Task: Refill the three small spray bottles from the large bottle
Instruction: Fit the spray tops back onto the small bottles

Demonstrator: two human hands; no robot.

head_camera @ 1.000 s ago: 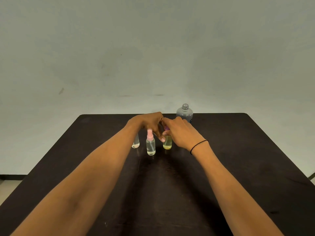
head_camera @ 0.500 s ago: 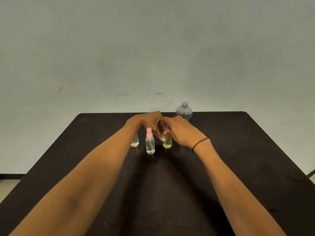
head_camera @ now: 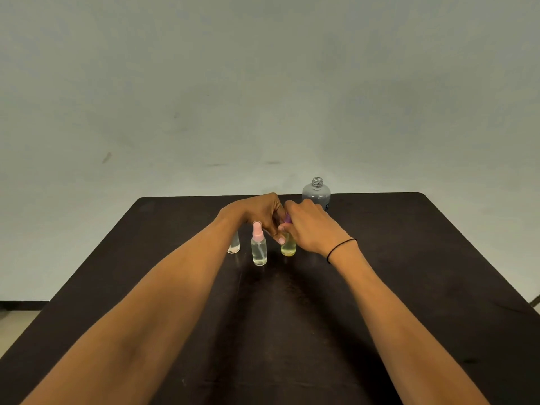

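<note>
Two bare forearms reach from the bottom edge across a dark table, the elbows cut off by the frame. A black band circles the right wrist. Three small bottles stand upright in a row: a pink-capped bottle in full view, a clear bottle to its left half hidden behind the left forearm, its top unseen, and a yellow bottle to its right. Left hand and right hand meet over the yellow bottle, fingers curled round its neck and purple cap, which barely shows. Which hand pinches the cap cannot be told. Behind the right hand, the large bottle stands uncapped near the far edge, its base hidden.
</note>
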